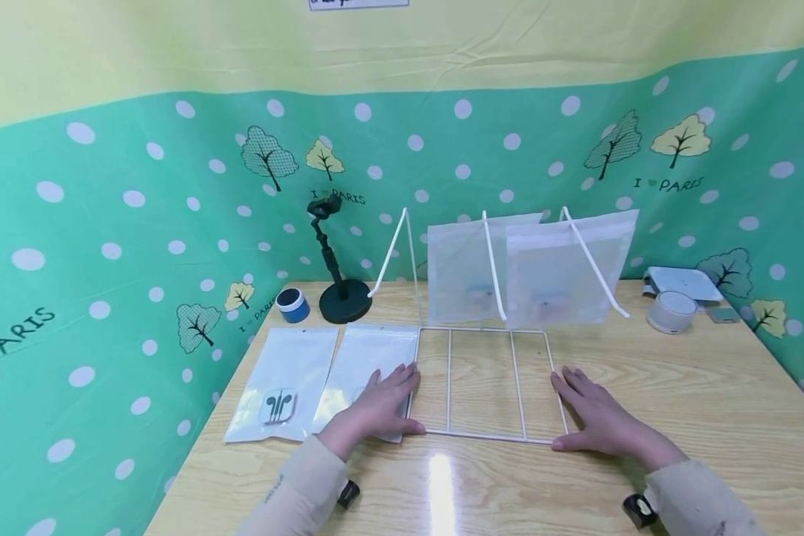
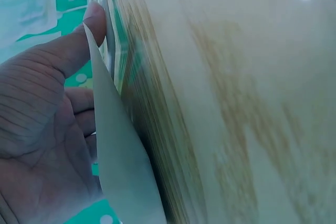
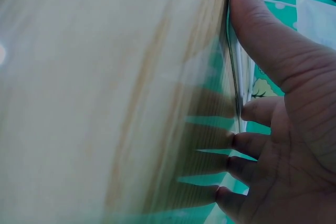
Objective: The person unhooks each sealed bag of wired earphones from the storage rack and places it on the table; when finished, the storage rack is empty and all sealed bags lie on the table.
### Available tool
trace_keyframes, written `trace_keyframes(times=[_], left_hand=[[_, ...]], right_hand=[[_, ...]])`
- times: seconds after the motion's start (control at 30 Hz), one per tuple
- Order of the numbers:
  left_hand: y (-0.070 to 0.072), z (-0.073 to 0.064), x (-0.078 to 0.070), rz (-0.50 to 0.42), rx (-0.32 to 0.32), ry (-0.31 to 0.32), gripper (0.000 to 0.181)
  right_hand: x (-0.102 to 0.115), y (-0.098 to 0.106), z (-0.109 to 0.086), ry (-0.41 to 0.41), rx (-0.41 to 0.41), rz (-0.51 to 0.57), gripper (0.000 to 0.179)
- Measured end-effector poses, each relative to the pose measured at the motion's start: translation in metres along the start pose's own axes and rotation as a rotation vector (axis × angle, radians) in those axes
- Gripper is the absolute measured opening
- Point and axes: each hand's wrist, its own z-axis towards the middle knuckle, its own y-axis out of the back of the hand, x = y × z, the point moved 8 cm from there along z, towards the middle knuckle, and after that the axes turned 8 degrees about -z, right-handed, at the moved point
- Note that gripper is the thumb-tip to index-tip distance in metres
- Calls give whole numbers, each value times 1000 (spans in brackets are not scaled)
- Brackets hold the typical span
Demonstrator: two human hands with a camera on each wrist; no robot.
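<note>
Left hand (image 1: 383, 403) and right hand (image 1: 598, 418) touch the rack (image 1: 519, 386), fingers apart; hung pouches (image 1: 556, 275) beyond, two; flat pouches (image 1: 291, 365) by the left, two unhung.

White wire rack (image 1: 482, 329), base (image 1: 449, 380) flat on table (image 1: 482, 484), slanted prongs (image 1: 493, 264)

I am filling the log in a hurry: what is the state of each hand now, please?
Left hand: open, at the left edge of the white wire rack.
Right hand: open, at the rack's right edge.
</note>
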Motion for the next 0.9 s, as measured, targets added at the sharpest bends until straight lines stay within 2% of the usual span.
trace_keyframes(times=[0.33,0.73,0.9], left_hand=[[-2,0,0,16,-8,20,98],[-2,1,2,-16,-21,30,100],[-3,0,3,-19,-32,31,100]], right_hand=[[2,1,-1,-2,-3,-7,114],[1,3,-1,16,-17,-48,115],[-4,8,1,-13,-32,3,108]])
